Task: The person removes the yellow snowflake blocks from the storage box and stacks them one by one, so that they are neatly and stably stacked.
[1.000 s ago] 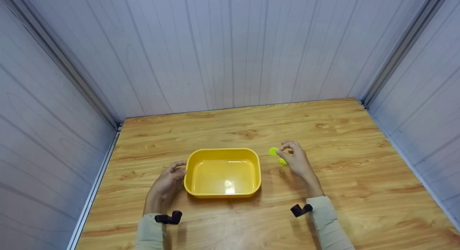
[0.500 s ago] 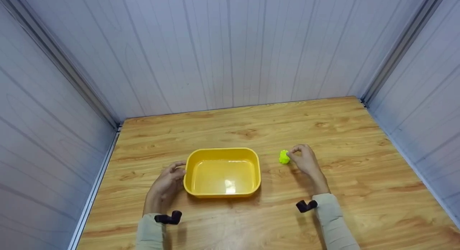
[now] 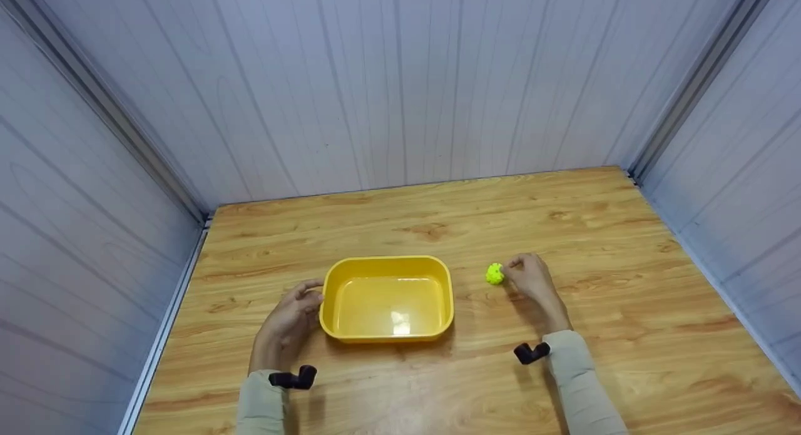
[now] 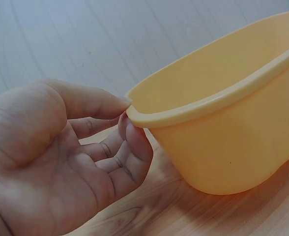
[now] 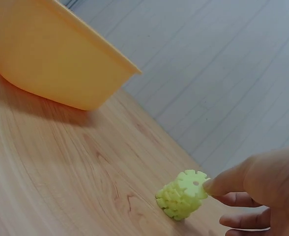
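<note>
A yellow plastic basin (image 3: pixel 388 341) sits on the wooden table, and my left hand (image 3: pixel 293 316) pinches its left rim. In the left wrist view the thumb of that hand (image 4: pixel 51 162) lies at the rim of the basin (image 4: pixel 223 142), with fingertips just under the lip. To the right of the basin stands a small stack of yellow-green notched discs (image 3: pixel 494 274). My right hand (image 3: pixel 530 277) pinches the edge of the top disc (image 5: pixel 191 184), which lies on or just over the stack (image 5: pixel 173 202). The other fingers of the right hand (image 5: pixel 267 196) stay off the discs.
The wooden table (image 3: pixel 400 391) is bounded by a pale panel wall (image 3: pixel 400 84) behind and panels at both sides. A black camera mount (image 3: pixel 532 353) sticks out from each wrist.
My right hand has moved right and slightly toward me, bringing a disc from beside the stack to on or over it. The left hand and basin have stayed put.
</note>
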